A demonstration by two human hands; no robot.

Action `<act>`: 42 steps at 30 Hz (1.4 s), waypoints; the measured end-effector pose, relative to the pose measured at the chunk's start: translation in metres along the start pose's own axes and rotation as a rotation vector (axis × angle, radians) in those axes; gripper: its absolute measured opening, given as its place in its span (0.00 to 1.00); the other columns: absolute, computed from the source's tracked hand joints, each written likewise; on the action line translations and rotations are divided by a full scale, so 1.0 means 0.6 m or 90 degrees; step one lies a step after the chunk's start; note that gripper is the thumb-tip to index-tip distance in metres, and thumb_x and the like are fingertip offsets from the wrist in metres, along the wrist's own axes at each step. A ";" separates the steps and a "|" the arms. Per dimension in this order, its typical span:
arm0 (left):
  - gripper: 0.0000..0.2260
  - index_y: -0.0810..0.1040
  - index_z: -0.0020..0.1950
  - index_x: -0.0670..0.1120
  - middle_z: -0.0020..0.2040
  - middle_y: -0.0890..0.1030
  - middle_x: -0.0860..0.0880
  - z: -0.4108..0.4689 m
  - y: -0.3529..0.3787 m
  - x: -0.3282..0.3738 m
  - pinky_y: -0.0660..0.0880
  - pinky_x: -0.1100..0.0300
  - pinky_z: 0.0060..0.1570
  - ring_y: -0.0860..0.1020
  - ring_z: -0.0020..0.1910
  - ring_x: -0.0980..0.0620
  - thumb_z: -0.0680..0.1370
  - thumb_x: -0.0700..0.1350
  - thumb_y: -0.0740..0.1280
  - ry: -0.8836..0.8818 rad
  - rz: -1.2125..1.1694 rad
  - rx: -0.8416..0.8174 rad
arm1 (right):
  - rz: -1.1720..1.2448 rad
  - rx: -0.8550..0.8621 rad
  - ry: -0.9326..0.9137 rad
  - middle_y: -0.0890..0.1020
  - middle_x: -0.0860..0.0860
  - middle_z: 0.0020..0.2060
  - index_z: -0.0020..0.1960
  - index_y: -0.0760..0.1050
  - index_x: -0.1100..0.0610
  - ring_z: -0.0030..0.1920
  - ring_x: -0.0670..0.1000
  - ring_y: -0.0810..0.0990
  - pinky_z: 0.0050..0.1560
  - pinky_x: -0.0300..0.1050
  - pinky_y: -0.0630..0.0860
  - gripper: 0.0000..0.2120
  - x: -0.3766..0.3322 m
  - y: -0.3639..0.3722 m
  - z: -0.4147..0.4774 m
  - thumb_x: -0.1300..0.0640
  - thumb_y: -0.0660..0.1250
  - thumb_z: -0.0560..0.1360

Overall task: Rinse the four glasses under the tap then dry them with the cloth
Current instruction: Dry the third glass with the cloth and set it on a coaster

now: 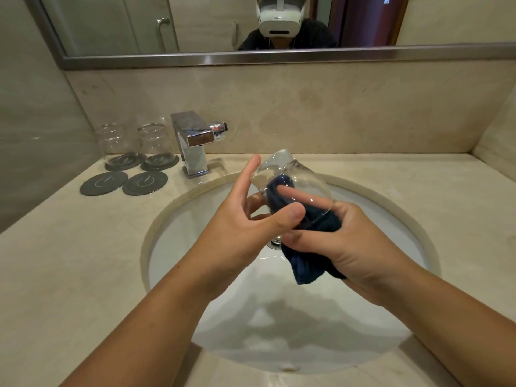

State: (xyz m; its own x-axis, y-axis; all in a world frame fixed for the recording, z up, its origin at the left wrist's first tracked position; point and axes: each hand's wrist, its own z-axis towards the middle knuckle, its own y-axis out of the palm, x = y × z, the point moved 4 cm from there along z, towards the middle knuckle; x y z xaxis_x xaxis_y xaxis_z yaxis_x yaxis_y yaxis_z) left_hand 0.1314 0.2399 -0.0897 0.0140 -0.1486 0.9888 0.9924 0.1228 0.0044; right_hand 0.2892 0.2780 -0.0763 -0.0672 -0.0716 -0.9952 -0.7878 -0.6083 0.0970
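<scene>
Beige polished-stone counter [69,261] w/ a white oval basin [178,247] sunk into it, and you're working right over the bowl. Your left hand [245,219] pinches the glass [282,169] btwn thumb and curled fingers, index sticking out straight along the side. Your right hand [343,247] is closed round the dark blue cloth [304,269], one finger pushed inside the glass w/ the fabric, the rest hanging below. The glass is tipped, base up toward the tap [192,141], mouth at your right palm.

Risk imo: it's smooth, rounded, prob wet, and held by a light pinch. Twist the cloth too hard and it could slip onto that hard basin. Thin rim might chip too if you jam fingers in.

Further back left, two glasses [117,141] sit mouth-down on dark round coasters [111,164], w/ two bare coasters [104,182] in front. Can't see a 4th glass. Tap's boxy chrome, no water visible, steel-framed mirror [195,23] above.
</scene>
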 end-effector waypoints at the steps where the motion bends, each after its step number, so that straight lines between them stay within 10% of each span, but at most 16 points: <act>1: 0.48 0.60 0.84 0.66 0.72 0.81 0.48 0.000 0.001 0.001 0.76 0.45 0.72 0.83 0.66 0.51 0.68 0.56 0.81 0.007 0.011 0.009 | -0.021 -0.003 -0.003 0.88 0.59 0.45 0.61 0.85 0.37 0.43 0.55 0.84 0.50 0.55 0.76 0.26 -0.001 0.002 -0.001 0.67 0.75 0.75; 11: 0.56 0.53 0.85 0.67 0.73 0.81 0.50 0.000 -0.003 0.007 0.78 0.52 0.69 0.81 0.70 0.48 0.64 0.61 0.83 0.052 -0.016 -0.060 | 0.175 -0.151 0.016 0.84 0.57 0.65 0.68 0.83 0.46 0.57 0.58 0.81 0.59 0.50 0.81 0.32 -0.001 0.001 0.000 0.64 0.76 0.66; 15: 0.58 0.56 0.83 0.71 0.72 0.79 0.50 0.003 -0.007 0.010 0.81 0.54 0.63 0.84 0.65 0.53 0.60 0.70 0.84 0.068 0.060 0.008 | 0.162 -0.137 0.003 0.84 0.57 0.65 0.69 0.82 0.47 0.61 0.63 0.83 0.58 0.49 0.81 0.31 0.005 -0.004 0.008 0.63 0.76 0.67; 19: 0.46 0.60 0.83 0.68 0.64 0.82 0.47 -0.001 -0.002 0.018 0.82 0.60 0.54 0.87 0.53 0.53 0.72 0.53 0.83 0.104 0.053 0.056 | 0.169 -0.082 -0.016 0.88 0.54 0.57 0.68 0.83 0.48 0.52 0.55 0.87 0.49 0.42 0.83 0.30 0.004 -0.005 0.010 0.69 0.74 0.69; 27: 0.41 0.63 0.81 0.65 0.65 0.85 0.52 0.002 0.008 0.012 0.82 0.63 0.53 0.86 0.60 0.54 0.73 0.54 0.78 0.071 0.030 0.070 | 0.059 -0.001 -0.030 0.88 0.59 0.56 0.62 0.86 0.41 0.52 0.56 0.87 0.60 0.52 0.82 0.28 0.004 0.007 0.006 0.71 0.74 0.73; 32: 0.45 0.59 0.85 0.63 0.72 0.82 0.49 0.005 -0.001 0.011 0.78 0.49 0.70 0.82 0.68 0.50 0.74 0.53 0.81 0.060 0.007 0.000 | 0.204 -0.102 0.009 0.86 0.54 0.55 0.67 0.83 0.46 0.44 0.52 0.85 0.42 0.41 0.82 0.31 0.000 0.007 0.004 0.68 0.76 0.68; 42: 0.44 0.55 0.84 0.69 0.73 0.78 0.51 0.007 -0.001 0.000 0.76 0.43 0.68 0.82 0.66 0.51 0.72 0.66 0.75 0.036 0.057 -0.024 | 0.160 -0.055 -0.019 0.87 0.57 0.59 0.65 0.84 0.50 0.52 0.54 0.86 0.50 0.42 0.83 0.26 0.011 -0.001 0.011 0.67 0.74 0.70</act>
State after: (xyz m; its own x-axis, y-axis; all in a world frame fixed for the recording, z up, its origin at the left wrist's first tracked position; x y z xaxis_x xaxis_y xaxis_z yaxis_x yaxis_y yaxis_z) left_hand 0.1302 0.2440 -0.0891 0.1091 -0.1941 0.9749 0.9906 0.1021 -0.0905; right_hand 0.2852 0.2828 -0.0828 -0.2730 -0.2062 -0.9396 -0.6888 -0.6400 0.3406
